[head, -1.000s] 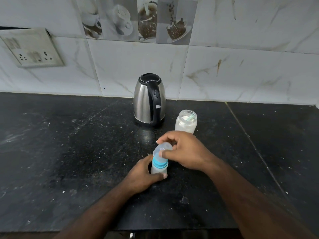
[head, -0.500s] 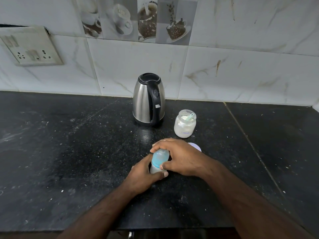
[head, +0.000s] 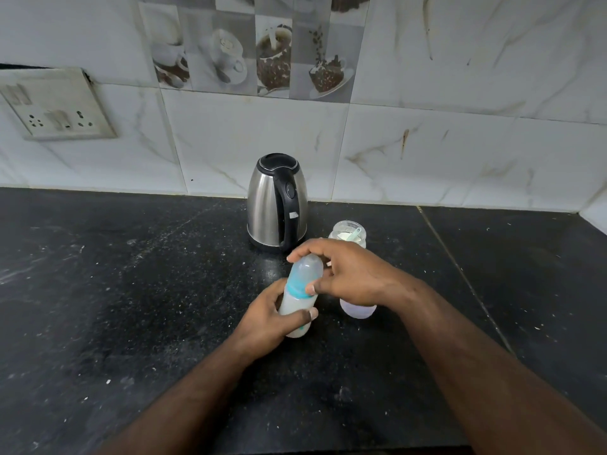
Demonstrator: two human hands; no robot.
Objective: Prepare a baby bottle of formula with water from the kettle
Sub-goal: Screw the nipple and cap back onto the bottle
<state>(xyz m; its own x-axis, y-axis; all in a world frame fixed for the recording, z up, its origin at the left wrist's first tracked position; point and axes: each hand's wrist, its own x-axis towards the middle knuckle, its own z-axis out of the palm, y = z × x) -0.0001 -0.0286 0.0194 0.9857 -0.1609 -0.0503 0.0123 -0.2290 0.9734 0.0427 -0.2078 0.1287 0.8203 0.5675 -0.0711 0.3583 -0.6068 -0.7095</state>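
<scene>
Bottle [head: 297, 305] before kettle [head: 277, 201]: we judge it light, slick plastic; left hand [head: 267, 318] grips body, right hand [head: 348, 277] pinches cap.

left hand [head: 272, 318] gripping baby bottle [head: 300, 298] body, right hand [head: 348, 274] on its cap, kettle [head: 277, 201] behind

Both bare forearms come in from the near edge of the desk and meet around the middle. The left hand [head: 272, 315] is wrapped round something, thumb across the front, while the right hand [head: 348, 277] arches over from the right, fingers [head: 303, 251] curled on top and thumb pinching lower down.
</scene>
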